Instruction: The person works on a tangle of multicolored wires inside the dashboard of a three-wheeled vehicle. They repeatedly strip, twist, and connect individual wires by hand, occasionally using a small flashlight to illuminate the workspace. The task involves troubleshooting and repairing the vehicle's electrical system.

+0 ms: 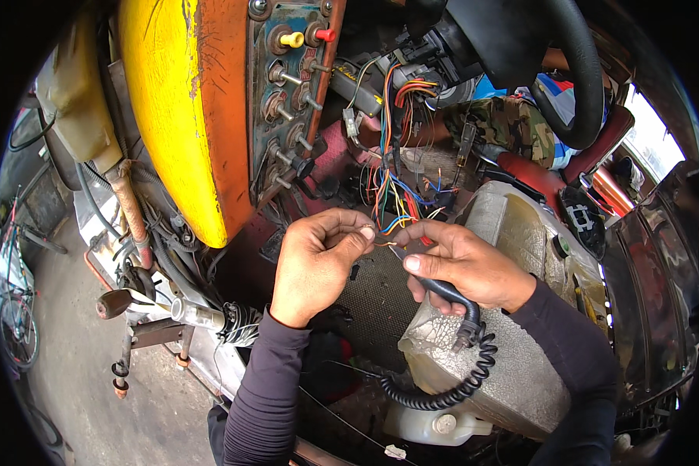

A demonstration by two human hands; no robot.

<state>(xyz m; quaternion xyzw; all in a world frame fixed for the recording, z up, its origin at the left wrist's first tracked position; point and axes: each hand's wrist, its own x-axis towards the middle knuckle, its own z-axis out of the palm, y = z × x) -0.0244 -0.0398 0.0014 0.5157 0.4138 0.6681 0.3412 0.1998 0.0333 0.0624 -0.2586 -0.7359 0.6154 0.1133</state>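
One wire [384,245], likely limp (hold near its tip): left hand [317,266] pinching it, right hand [478,268] gripping a black handle [444,291].

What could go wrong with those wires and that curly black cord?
The thin orange-brown wire pinched in the left hand might slip or snap. The loose, multicoloured wires hang bunched close by, so they could get muddled. The coiled black cord, joined to the slim black tool in the right hand, might snag on something nearby.
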